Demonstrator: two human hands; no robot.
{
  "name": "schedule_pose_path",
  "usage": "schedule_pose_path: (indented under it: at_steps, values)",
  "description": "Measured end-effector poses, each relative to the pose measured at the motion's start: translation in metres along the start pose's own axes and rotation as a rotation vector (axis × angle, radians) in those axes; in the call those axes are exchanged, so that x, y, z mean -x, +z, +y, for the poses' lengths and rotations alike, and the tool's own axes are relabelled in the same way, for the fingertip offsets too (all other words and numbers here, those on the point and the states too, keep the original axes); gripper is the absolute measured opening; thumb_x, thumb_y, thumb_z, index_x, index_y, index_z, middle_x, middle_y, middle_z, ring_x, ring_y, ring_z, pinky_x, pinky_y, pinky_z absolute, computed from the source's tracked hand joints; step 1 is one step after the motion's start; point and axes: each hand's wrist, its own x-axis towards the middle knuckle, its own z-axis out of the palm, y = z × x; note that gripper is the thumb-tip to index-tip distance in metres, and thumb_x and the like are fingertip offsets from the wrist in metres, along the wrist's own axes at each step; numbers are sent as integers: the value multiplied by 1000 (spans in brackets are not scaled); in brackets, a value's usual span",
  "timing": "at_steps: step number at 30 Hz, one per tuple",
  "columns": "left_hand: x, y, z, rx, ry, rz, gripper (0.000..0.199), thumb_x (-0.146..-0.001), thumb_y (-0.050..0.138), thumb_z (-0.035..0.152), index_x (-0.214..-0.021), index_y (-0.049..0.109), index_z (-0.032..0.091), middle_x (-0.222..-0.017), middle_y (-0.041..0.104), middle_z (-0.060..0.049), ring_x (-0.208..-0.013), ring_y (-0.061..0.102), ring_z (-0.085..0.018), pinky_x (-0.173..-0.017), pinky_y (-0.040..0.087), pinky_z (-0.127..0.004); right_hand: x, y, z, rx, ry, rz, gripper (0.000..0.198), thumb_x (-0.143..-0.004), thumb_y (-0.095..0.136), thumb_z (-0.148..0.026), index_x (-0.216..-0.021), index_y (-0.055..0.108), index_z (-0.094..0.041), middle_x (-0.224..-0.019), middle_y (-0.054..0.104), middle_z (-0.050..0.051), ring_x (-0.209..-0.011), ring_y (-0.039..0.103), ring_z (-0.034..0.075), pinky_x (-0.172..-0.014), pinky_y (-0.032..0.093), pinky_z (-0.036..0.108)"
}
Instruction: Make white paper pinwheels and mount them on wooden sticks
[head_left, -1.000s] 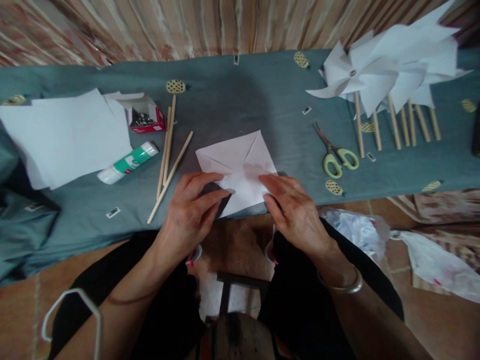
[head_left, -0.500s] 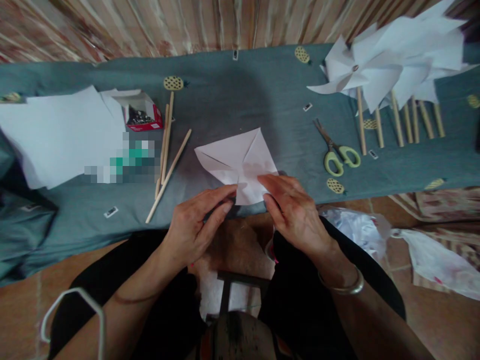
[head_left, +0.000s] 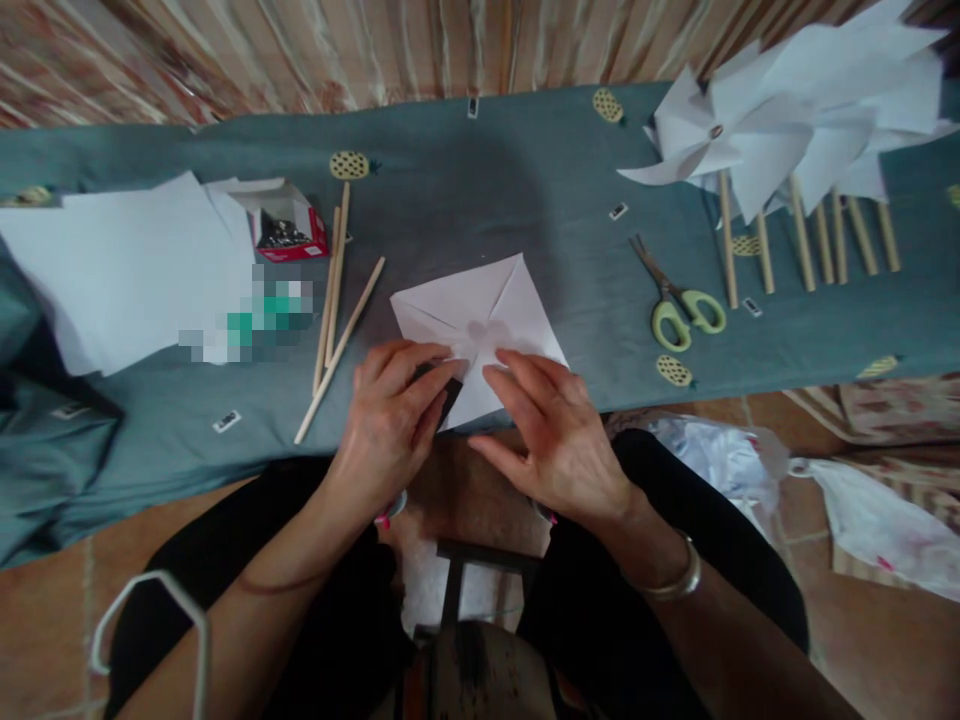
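A square white sheet of paper, with slits or creases running in from its corners toward the middle, lies at the table's front edge. My left hand is at its lower left side, fingers and thumb drawn together at the paper's edge. Part of that edge is hidden under the hand, and a dark gap shows beside the fingertips. My right hand rests its outstretched fingertips on the sheet's lower right part, with the thumb held apart below.
Wooden sticks, a red box of small metal pieces and stacked white paper lie left. Green-handled scissors and several paper pinwheels on sticks lie right. A blurred-out item lies near the paper stack.
My left hand has moved up over the paper's lower left side. My right hand has shifted left, its fingers spreading over the sheet. The sheet's lower corner now points further left.
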Motion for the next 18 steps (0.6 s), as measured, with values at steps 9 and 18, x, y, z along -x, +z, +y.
schedule_pose_path:
  at_steps: [9, 18]
  values:
    - [-12, 7, -15, 102, -148, -46, 40, -98, 45, 27, -136, 53, 18, -116, 69, -8, -121, 53, -25, -107, 40, -47, -6, 15, -9, -59, 2, -17, 44, -96, 53, -23, -138, 53, -9, -136, 62, 18, -126, 56, 29, -107, 48, 48]
    - [-24, 17, -15, 92, -219, -73, 39, -95, 48, 25, -133, 54, 19, -105, 70, -6, -117, 55, -23, -104, 40, -45, -8, 15, -12, -85, 1, -32, 41, -97, 52, -20, -137, 55, -9, -132, 65, 17, -123, 59, 28, -105, 51, 46]
